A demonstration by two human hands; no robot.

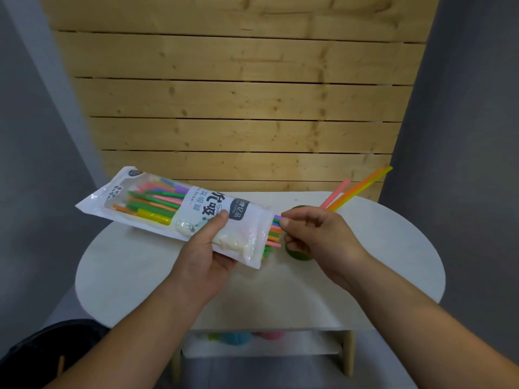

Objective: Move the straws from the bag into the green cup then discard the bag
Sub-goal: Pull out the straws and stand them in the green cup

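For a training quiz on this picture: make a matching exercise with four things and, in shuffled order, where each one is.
1 bag
2 green cup
3 right hand
4 three loose straws

A stands on the table, behind the right hand
B pinches the purple straw at the bag's mouth
C held in the left hand
D lean out of the cup

Pairs: 1-C; 2-A; 3-B; 4-D

bag I hold, left of the frame centre | its print lies turned sideways | small Latin word "Straw", letters "Drin" in an oval beside it | big Chinese signs, one reads 吸, smaller ones 吸管 | dark badge near the bag mouth: signs too small to read
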